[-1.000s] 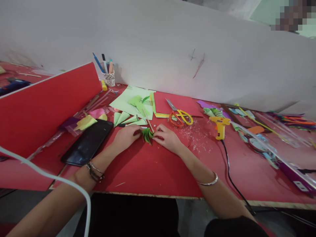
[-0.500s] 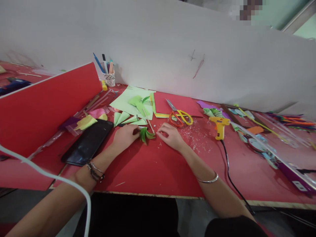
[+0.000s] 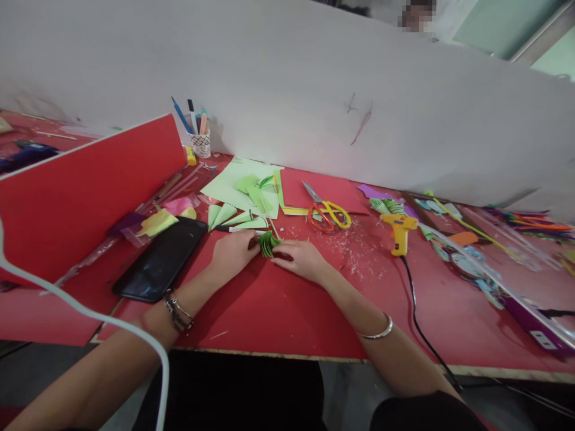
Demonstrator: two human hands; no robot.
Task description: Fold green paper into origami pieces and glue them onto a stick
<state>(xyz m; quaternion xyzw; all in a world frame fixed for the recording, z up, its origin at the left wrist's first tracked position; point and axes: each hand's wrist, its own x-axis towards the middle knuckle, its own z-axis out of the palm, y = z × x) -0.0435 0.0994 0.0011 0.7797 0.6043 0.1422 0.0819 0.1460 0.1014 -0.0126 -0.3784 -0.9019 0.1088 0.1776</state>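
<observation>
Between my two hands is a small green paper piece, cut into strips that curve side by side like a fringe. My left hand pinches its left end between thumb and fingers. On the other side, my right hand has its thumb and fingertips closed at the strips' right ends. Just beyond the fingers lie a thin wooden stick and several pale green paper cones. A marker partly shows behind my left fingers. Scissors with red and yellow handles rest farther back to the right.
A black phone lies left of my left arm. A yellow glue gun with a black cord is at the right. Red paper and light green sheets lie at the back, near a pen cup. A white cable hangs across the left foreground.
My right hand has moved left and closed onto the green paper strips. The strips, loosely spread before, now sit gathered in a tighter curve between both hands.
</observation>
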